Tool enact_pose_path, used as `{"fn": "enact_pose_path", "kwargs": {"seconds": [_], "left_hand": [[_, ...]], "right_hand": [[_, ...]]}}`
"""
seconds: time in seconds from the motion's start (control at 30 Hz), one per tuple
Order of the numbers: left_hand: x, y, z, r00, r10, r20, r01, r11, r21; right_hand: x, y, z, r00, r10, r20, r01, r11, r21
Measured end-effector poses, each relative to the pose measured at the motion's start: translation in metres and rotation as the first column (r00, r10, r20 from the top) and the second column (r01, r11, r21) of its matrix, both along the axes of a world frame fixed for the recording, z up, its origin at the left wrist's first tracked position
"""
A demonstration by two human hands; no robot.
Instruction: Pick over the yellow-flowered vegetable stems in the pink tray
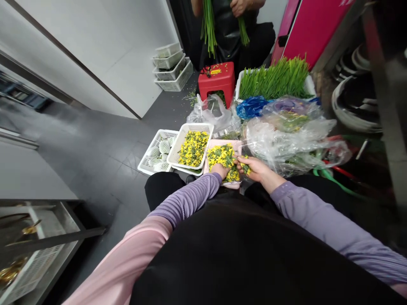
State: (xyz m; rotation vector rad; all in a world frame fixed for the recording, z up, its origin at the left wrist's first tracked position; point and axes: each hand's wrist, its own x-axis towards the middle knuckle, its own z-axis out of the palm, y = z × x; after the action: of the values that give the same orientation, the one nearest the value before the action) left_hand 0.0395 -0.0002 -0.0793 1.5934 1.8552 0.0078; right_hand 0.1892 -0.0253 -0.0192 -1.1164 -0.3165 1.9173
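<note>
flowering sprigs (245, 169) pinched in the right hand's grip (256, 168) at the pink tray's (237, 145) right edge are best held lightly against bruising, while the left hand's grip (221, 170), among loose yellow blossoms (219, 153), cannot be made out

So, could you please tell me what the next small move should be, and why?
Probably move the small bunch in the right hand to the white basket, since that holds similar yellow-flowered greens; the left hand is at the pile in the pink tray.
</note>
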Motion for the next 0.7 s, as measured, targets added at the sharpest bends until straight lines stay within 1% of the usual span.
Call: {"fn": "enact_pose_path", "kwargs": {"seconds": [0.07,0.17,0.23,0.3,0.37,0.43,0.47,0.53,0.6,0.63,0.67,0.7], "left_hand": [[-0.005,0.001,-0.001,0.998,0.044,0.052,-0.043,0.999,-0.006],[-0.019,0.001,0.005,0.975,0.101,0.199,-0.099,0.995,-0.023],[-0.027,-0.001,0.013,0.931,0.149,0.334,-0.142,0.989,-0.046],[-0.032,-0.002,0.023,0.871,0.186,0.454,-0.165,0.983,-0.085],[-0.032,-0.004,0.034,0.839,0.178,0.515,-0.14,0.984,-0.111],[-0.031,-0.005,0.044,0.859,0.109,0.501,-0.071,0.993,-0.093],[-0.029,-0.006,0.047,0.881,0.05,0.471,-0.025,0.998,-0.058],[-0.025,-0.008,0.052,0.919,-0.111,0.378,0.095,0.994,0.062],[-0.023,-0.009,0.054,0.919,-0.265,0.293,0.217,0.958,0.186],[-0.022,-0.01,0.054,0.908,-0.312,0.279,0.257,0.942,0.215],[-0.021,-0.01,0.054,0.898,-0.326,0.295,0.273,0.939,0.209],[-0.022,-0.01,0.054,0.891,-0.307,0.334,0.264,0.95,0.169]], "right_hand": [[0.001,0.001,0.001,1.0,-0.027,0.01,0.027,1.0,-0.009],[0.001,0.005,0.002,0.999,-0.045,0.016,0.046,0.998,-0.041],[-0.001,0.007,0.0,0.999,-0.034,0.034,0.037,0.997,-0.071],[-0.005,0.007,-0.002,0.998,-0.013,0.063,0.019,0.995,-0.096],[-0.011,0.005,-0.006,0.997,0.024,0.078,-0.017,0.996,-0.09],[-0.016,0.003,-0.011,0.994,0.076,0.083,-0.072,0.996,-0.043],[-0.019,0.002,-0.013,0.991,0.099,0.092,-0.099,0.995,-0.013],[-0.024,0.0,-0.017,0.984,0.119,0.13,-0.125,0.991,0.041],[-0.026,0.0,-0.019,0.981,0.112,0.161,-0.125,0.989,0.076],[-0.027,0.0,-0.019,0.981,0.101,0.167,-0.116,0.99,0.082],[-0.026,0.001,-0.018,0.982,0.085,0.171,-0.1,0.992,0.08],[-0.025,0.001,-0.017,0.983,0.066,0.173,-0.08,0.994,0.072]]}}
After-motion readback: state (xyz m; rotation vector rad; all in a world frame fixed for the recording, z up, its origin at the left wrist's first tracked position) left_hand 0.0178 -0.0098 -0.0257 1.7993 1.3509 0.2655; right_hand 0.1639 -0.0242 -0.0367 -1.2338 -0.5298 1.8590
